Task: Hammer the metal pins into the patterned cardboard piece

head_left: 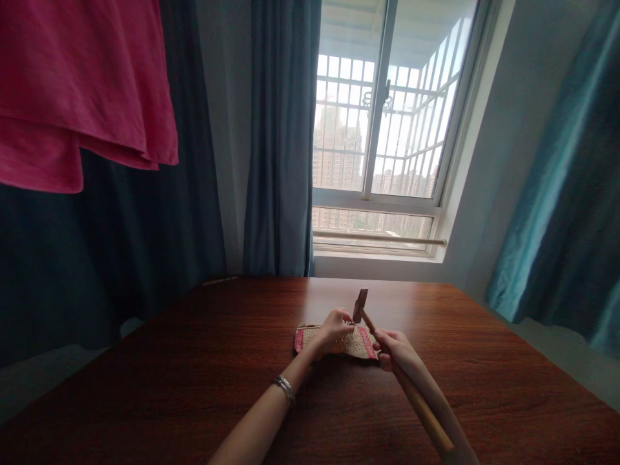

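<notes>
A small hammer with a dark metal head (360,303) and a long wooden handle (416,403) is gripped in my right hand (394,349), fingers wrapped round the shaft. The head hangs just above a flat beige pouch with pink patterned ends (361,343) lying on the wooden table (194,374). My left hand (334,326), with a bracelet on its wrist, rests on the pouch and pinches something tiny right under the hammer head; I cannot make out what it is.
Behind the table is a barred window (382,129) with dark blue curtains (281,142) on both sides. A pink cloth (82,90) hangs at the upper left. A thin stick-like object (220,280) lies at the table's far left edge.
</notes>
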Available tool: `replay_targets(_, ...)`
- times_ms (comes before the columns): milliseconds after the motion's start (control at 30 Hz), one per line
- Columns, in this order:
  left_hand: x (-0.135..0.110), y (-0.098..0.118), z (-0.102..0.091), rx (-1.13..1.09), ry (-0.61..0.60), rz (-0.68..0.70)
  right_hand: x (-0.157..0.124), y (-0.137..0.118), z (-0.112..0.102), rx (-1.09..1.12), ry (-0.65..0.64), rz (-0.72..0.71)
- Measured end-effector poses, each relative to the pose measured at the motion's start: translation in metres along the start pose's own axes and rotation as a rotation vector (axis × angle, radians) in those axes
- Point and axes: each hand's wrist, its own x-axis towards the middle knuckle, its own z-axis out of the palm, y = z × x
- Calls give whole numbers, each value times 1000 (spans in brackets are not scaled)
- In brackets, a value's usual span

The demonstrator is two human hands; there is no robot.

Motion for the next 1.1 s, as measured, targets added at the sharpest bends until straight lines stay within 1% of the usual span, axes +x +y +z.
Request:
replay_targets(267,-1,-1,1,0,-9,-44,4,7,-2,-24,-3,-8)
replay_targets(533,-2,0,-1,-17,6,-38,6,13,-7,28,-5,-36)
replay_targets(733,-3,-3,1,-61,21,-73,2,11,-5,59,14,-58)
replay_targets(900,-6,-5,-1,-86,-16,-70,2,13,-3,45,17,-67)
replay_targets(1100,-6,-3,-2,-97,-33,-89,0,14,2,16,0,-77)
